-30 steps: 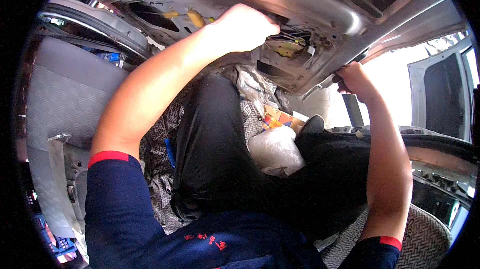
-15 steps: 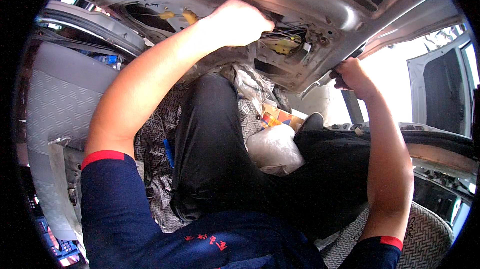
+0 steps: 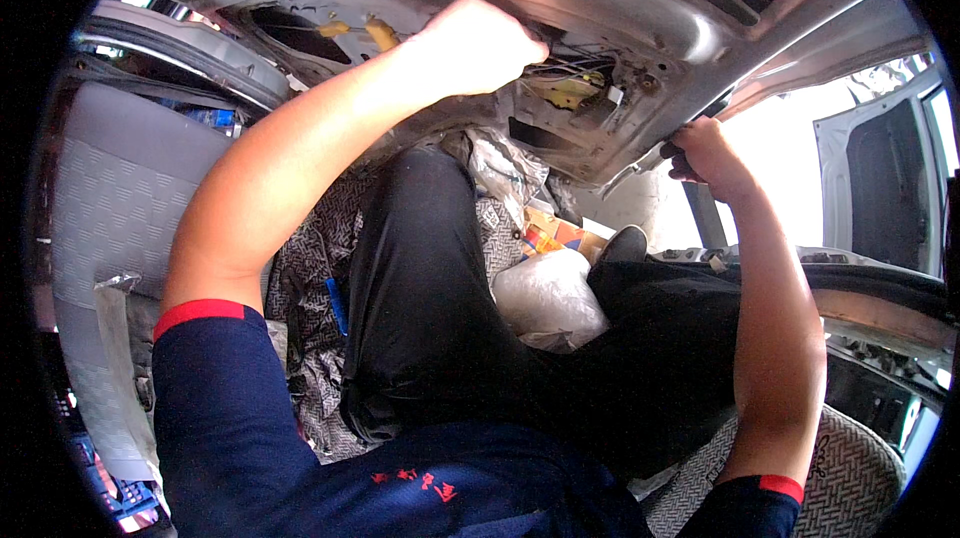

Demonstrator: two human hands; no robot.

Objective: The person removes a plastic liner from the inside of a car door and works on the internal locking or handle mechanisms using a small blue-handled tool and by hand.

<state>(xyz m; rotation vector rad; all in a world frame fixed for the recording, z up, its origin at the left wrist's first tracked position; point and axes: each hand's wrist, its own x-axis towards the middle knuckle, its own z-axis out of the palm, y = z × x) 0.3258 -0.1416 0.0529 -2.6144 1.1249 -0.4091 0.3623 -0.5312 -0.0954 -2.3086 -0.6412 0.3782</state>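
Observation:
Bare metal of a vehicle door panel [image 3: 560, 10], its inner trim off, spans the top of the view. Over its central cutout is my left hand [image 3: 483, 46], closed, the thumb along the cutout's edge; its other fingertips are hidden, as is whatever they hold. My right hand [image 3: 704, 156] is curled around the door's lower right edge [image 3: 665, 133], fingers partly in shadow. Between the hands, thin cables [image 3: 580, 68] and a yellowish part [image 3: 568, 93] show inside the opening. A yellow plug-like piece [image 3: 381, 34] sits in the panel left of my left wrist.
A grey patterned seat [image 3: 140, 198] stands at the left. Around my legs lie a white plastic bag [image 3: 550, 296], crumpled clear plastic [image 3: 505, 173], an orange-and-tan box [image 3: 565, 233] and a blue strip [image 3: 337, 306]. Another dark-panelled door [image 3: 885, 178] stands open at the far right.
My left upper arm and elbow have shifted slightly to the left. Both hands stay in nearly the same places.

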